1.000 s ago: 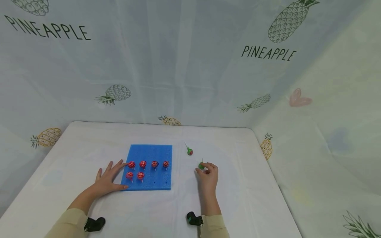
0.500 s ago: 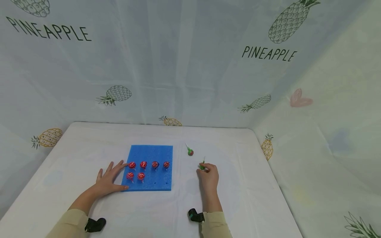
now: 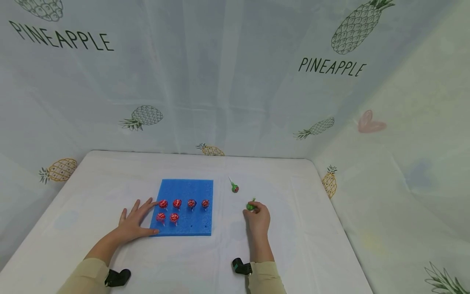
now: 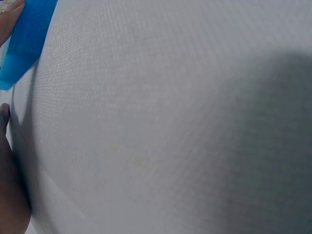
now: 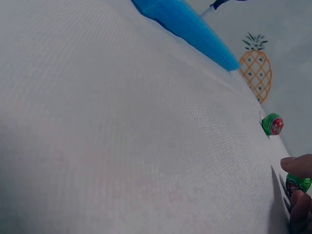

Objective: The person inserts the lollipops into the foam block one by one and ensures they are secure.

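My right hand point(image 3: 258, 220) pinches a green-wrapped lollipop point(image 3: 251, 206) by its round head, just over the white table; the right wrist view shows this green lollipop point(image 5: 298, 183) between thumb and fingers. Another green lollipop point(image 3: 235, 188) lies on the table beyond it, stick pointing away. My left hand point(image 3: 131, 227) spreads its fingers along the left edge of a blue foam board point(image 3: 187, 190), with thumb and forefinger touching it. Several red-wrapped lollipops point(image 3: 177, 203) stand in the board in two rows. The front row has two of them at its left and small bare holes point(image 3: 191, 226) at its right.
A white cloth covers the table point(image 3: 293, 196). A pineapple-print curtain point(image 3: 227, 81) hangs behind and beside it. Each wrist carries a small black device point(image 3: 117, 277) near the sleeve.
The green lollipop has turned in my right fingers, its stick tipping to the right. My right hand has shifted only slightly. The left hand stays at the board.
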Demonstrator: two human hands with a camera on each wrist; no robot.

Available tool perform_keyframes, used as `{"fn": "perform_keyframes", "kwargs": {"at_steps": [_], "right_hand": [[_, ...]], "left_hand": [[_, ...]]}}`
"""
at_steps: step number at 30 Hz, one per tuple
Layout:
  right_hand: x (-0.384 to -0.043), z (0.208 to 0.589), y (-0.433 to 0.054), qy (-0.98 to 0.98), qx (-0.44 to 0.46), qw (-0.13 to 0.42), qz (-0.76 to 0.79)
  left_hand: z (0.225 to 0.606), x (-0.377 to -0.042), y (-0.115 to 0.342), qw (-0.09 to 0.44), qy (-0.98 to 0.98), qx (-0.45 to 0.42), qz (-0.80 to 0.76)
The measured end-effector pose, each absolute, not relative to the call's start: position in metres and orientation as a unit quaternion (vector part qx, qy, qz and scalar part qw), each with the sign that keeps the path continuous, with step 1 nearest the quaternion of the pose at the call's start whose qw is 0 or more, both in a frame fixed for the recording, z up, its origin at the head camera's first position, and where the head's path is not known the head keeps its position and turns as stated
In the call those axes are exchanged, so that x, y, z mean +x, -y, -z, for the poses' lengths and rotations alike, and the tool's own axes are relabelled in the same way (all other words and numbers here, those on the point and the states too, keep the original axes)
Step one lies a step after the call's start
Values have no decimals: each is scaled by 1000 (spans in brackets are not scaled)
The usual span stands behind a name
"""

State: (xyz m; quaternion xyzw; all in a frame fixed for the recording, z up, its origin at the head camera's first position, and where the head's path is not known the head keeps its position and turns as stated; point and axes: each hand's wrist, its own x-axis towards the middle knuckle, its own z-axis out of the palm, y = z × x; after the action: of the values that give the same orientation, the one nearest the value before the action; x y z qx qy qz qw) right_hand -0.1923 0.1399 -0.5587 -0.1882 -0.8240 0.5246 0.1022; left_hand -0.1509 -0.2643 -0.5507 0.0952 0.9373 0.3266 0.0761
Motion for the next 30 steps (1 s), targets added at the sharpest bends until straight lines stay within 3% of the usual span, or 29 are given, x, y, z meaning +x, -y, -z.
{"fn": "perform_keyframes", "kwargs": {"at_steps": [15, 30], "right_hand": [[-175, 552, -126, 776, -177, 78, -600], [-158, 530, -87, 778, -99, 60, -617]], "left_hand": [[560, -155, 269, 74, -938, 100, -324], [557, -155, 268, 75, -939, 101, -320]]}}
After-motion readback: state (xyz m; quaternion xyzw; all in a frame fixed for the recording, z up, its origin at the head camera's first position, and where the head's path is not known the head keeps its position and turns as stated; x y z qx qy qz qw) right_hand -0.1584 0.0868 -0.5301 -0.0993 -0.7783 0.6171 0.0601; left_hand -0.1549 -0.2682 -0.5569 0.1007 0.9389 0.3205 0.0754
